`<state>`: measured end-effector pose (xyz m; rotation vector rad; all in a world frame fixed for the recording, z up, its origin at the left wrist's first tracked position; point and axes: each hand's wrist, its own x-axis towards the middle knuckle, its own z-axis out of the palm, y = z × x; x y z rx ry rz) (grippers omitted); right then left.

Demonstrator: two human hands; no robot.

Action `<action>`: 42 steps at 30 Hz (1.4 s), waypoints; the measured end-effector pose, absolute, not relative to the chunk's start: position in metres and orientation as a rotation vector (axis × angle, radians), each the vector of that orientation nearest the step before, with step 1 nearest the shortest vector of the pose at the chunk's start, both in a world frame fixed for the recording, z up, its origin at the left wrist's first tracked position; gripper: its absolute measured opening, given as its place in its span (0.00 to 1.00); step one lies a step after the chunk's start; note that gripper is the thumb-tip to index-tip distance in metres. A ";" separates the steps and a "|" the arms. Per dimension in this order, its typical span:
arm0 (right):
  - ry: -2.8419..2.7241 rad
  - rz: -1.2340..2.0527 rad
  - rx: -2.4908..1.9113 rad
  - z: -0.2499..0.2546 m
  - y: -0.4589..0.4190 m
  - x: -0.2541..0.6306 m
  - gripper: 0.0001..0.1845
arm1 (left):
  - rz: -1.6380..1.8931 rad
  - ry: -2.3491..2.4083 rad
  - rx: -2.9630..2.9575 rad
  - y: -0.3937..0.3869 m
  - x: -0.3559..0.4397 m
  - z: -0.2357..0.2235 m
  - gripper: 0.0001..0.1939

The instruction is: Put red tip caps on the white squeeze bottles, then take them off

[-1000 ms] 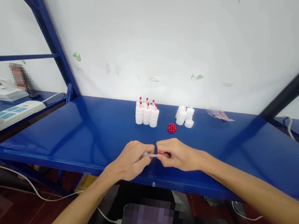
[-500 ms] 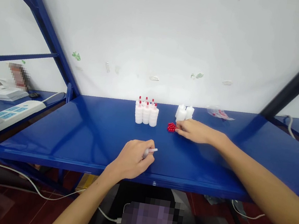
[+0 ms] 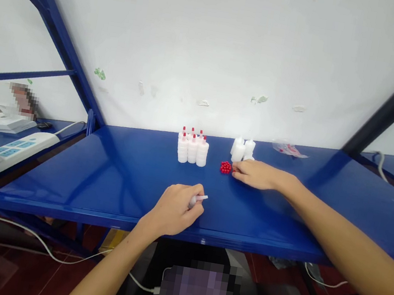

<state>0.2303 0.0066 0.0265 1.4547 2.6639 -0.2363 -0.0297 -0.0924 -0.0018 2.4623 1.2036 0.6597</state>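
Note:
My left hand (image 3: 179, 210) is closed around a small white squeeze bottle (image 3: 193, 201), near the table's front edge. The bottle's bare nozzle points right, and most of its body is hidden in the fist. At the pile of small red caps (image 3: 226, 167), my right hand (image 3: 256, 173) has its fingertips together, with a bit of red showing between them. Just behind that hand stand several uncapped white bottles (image 3: 238, 153), one partly hidden by it. To the left, several white bottles with red caps (image 3: 192, 149) stand upright in rows.
A clear plastic bag with red print (image 3: 290, 149) lies at the back right of the blue table (image 3: 132, 172). Blue frame posts (image 3: 60, 39) rise at both sides. A white power strip (image 3: 27, 145) sits beyond the left post, and a white wall stands behind.
My right hand has shifted very slightly down and right at the edge of the cap pile, its fingertips drawn together. My left hand keeps the bottle in the same place.

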 end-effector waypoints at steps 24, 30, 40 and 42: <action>3.262 -0.127 1.014 0.032 -0.028 0.201 0.17 | 0.819 1.132 2.392 -0.089 -0.030 -0.012 0.10; 3.481 -0.078 0.762 0.014 -0.038 0.179 0.17 | 0.834 1.084 2.295 -0.089 -0.030 -0.010 0.14; 2.631 0.415 2.231 0.044 0.019 0.254 0.19 | 0.820 1.314 2.453 -0.092 -0.030 -0.005 0.20; 2.497 0.356 2.250 0.043 0.023 0.259 0.21 | 0.776 1.310 2.449 -0.092 -0.029 -0.003 0.19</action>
